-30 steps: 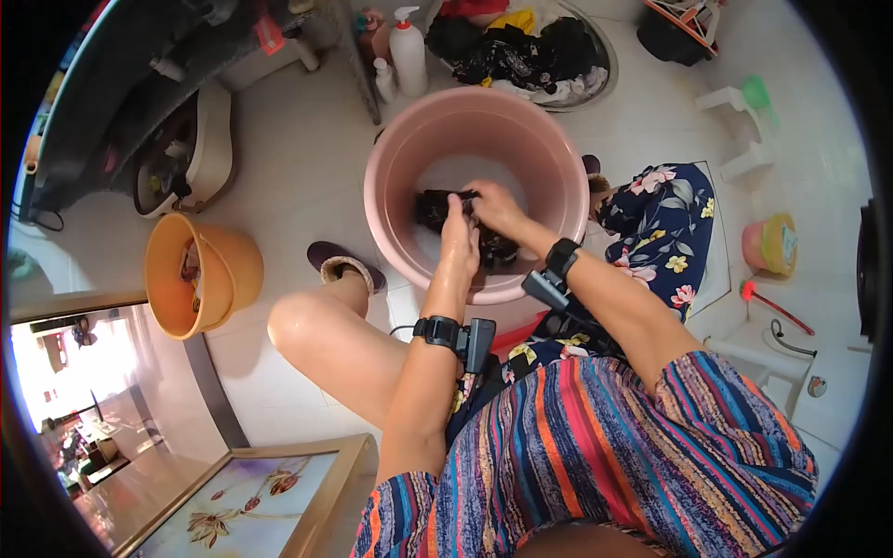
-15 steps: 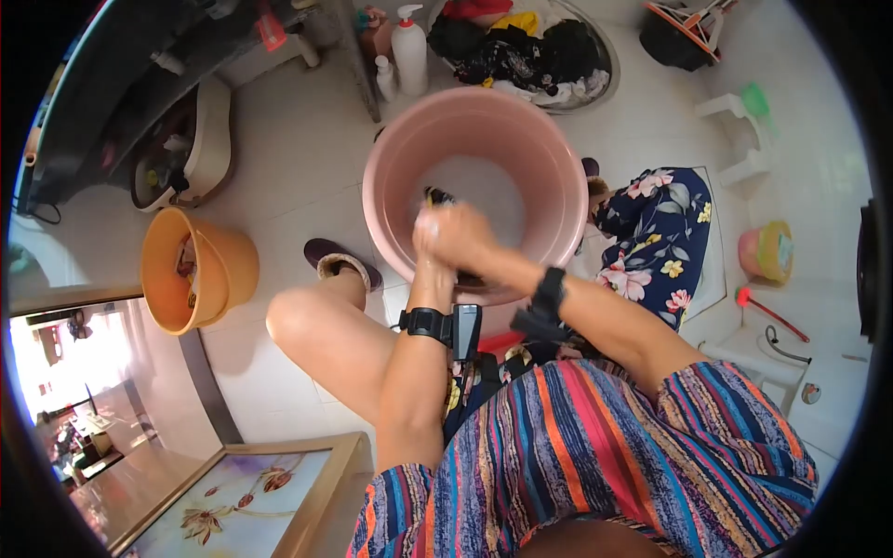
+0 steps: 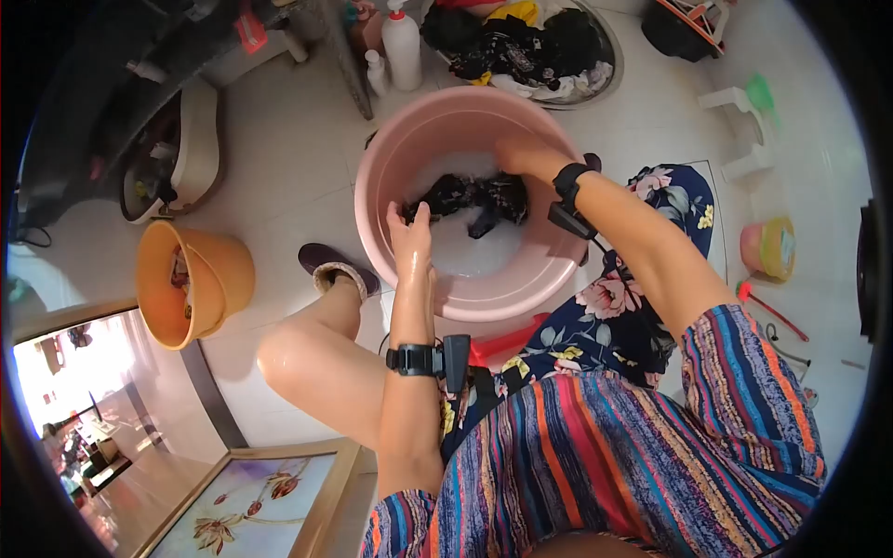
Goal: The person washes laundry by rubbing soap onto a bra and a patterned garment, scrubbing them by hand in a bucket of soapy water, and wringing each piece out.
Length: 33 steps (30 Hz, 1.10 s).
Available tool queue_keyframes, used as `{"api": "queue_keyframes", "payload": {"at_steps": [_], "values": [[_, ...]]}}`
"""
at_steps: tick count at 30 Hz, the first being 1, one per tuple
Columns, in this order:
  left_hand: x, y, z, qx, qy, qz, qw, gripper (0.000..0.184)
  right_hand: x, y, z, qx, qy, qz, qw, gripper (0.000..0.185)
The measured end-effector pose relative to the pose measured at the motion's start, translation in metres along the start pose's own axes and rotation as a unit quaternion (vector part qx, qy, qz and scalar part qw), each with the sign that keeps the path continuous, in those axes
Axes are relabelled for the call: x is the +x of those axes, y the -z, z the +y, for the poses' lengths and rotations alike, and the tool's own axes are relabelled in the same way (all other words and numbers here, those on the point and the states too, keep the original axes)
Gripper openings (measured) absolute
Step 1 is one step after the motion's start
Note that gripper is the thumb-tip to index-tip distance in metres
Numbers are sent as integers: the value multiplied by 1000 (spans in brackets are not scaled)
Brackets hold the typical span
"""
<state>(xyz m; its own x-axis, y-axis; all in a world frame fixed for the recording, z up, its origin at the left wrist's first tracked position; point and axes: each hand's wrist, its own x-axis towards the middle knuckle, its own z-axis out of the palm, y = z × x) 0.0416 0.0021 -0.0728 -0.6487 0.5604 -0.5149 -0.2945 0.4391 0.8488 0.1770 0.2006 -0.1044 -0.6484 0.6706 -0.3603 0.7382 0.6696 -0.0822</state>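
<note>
A large pink tub [image 3: 376, 244] stands between my knees with whitish soapy water in it. Dark patterned cloth [image 3: 479, 197] is spread across the water. My left hand [image 3: 411, 234] is at the tub's left side, fingers apart, its fingertips beside the cloth's left end. Over the right part of the tub, my right hand [image 3: 521, 156] is at the cloth's upper right; its fingers are blurred, and whether they grip the cloth is unclear.
An orange bucket [image 3: 223, 279] stands at the left. Behind the tub are a white pump bottle [image 3: 402, 51] and a basin [image 3: 609, 60] heaped with clothes. A red stool [image 3: 507, 344] shows below the tub. A framed flower picture [image 3: 251, 507] is at the lower left.
My hands have moved apart, the left to the tub's left side and the right up and to the right. The dark cloth, bunched between them before, now lies spread in the water.
</note>
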Motion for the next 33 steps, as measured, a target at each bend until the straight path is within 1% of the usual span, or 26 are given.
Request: {"api": "queue_keyframes", "payload": {"at_steps": [1,3,5,6,7,8,10,11,12,13,15,16,18,19,21,22,24,25,26,27,28,29,30,31,32,33], "values": [[-3,0,5,-60,27,-8,998,62,7,-8,-2,-45,40,-32,998,25],[-6,3,7,-78,38,-14,996,58,48,-106,25,-9,64,10,998,23],[-8,5,14,-95,44,-21,994,55,29,-120,-11,-5,14,-60,998,24],[-12,5,21,-111,66,-29,991,50,34,-186,-31,-57,-129,45,989,29],[-14,6,26,-125,92,-37,987,45,22,-210,-51,-95,-142,75,982,31],[-14,5,27,-144,86,-46,985,41,10,-231,-73,-132,-157,103,973,33],[-10,4,24,-173,76,-77,979,34,-10,-194,-85,-157,-46,54,985,31],[-8,5,24,-172,81,-77,979,34,-5,-191,-80,-111,72,-51,990,30],[-6,6,27,-162,82,-93,979,34,1,-187,-74,-61,189,-153,968,28],[-5,8,30,-153,83,-109,979,34,9,-183,-60,-59,191,-156,967,28],[-6,13,30,-153,83,-95,980,32,21,-176,-32,61,149,-127,979,25],[-7,16,29,-149,72,-94,982,33,19,-179,-34,61,151,-130,978,25],[-6,19,30,-151,55,-93,983,33,20,-179,-37,-25,-85,-113,990,21],[-8,19,31,-151,58,-99,982,32,18,-181,-43,-31,-83,-110,990,21],[-7,18,32,-162,56,-102,980,31,20,-190,-56,-68,20,-114,991,19],[-5,18,30,-170,48,-107,978,30,20,-178,-58,-75,25,-115,990,19],[-4,22,31,-182,27,-107,977,29,14,-131,-61,86,108,-137,981,23],[-4,24,31,-200,19,-88,976,29,5,-108,-61,81,111,-138,981,23],[-2,27,32,-213,14,-77,974,30,-5,-83,-57,211,92,-151,961,26],[-2,31,34,-226,9,-65,972,30,-14,-61,-54,338,72,-163,924,29],[-3,32,36,-229,6,-61,971,30,-21,-40,-49,334,77,-163,925,29],[-3,34,38,-227,1,-63,972,30,-26,-20,-47,440,40,-230,867,27],[-6,36,40,-225,-6,-66,972,30,-29,-7,-40,535,1,-290,793,26],[-8,36,42,-229,-10,-65,971,30,-23,-7,-28,531,5,-289,797,26],[-9,36,43,-229,-3,-76,971,30,-12,-14,-13,405,87,-156,897,26],[-10,36,43,-227,6,-86,970,29,2,-25,-4,260,166,-17,951,26]]}}
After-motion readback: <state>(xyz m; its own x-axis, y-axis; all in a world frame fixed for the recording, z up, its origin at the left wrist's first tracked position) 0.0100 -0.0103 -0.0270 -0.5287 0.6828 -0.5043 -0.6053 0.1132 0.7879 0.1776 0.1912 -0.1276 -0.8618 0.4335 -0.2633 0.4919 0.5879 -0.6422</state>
